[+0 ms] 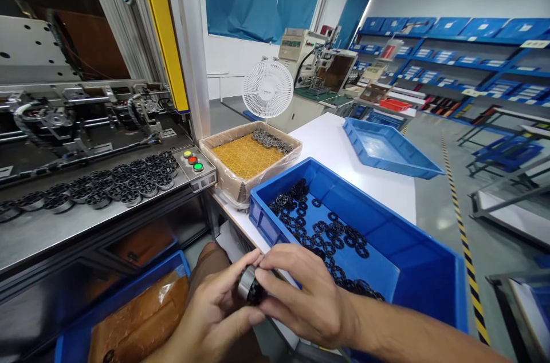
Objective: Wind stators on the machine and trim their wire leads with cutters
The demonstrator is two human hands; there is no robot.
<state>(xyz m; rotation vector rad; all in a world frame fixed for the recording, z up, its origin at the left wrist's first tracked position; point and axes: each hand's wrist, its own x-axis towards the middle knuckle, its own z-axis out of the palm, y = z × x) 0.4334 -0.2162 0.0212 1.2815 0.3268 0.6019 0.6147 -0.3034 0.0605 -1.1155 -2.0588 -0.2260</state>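
Metal-banded ring point(247, 285) is up btw both hands, low ctr, in the air just L of the blue bin; dark inner part shows on its R side, but can't tell if that's a separate pc.

L to R: on the metal bench point(86, 231), a batch of similar rings point(129, 186), packed close, approx. in rows. Next, ctrl box point(189, 173) w/ 3 buttons: yellow, red, green. Left hand point(210, 308) grasps the ring, thumb below & fingers above. Behind, plastic-lined carton point(230, 180) w/ yellow layer & some dark grey pcs at the far R corner. Right hand point(309, 294) has fingertips pinched on the ring's R side; exact thumb contact partly hidden. Blue bin point(433, 277) holds loose black pcs point(335, 232), mostly twd its near L side. Blue tray point(378, 148) farther R.

Tips (my read): L hand = steady support, R fingertips do fine work. Keep ring square, press evenly round the rim, no one-sided force, else inner part might tilt. Pads clear of the edge; quick visual chk.
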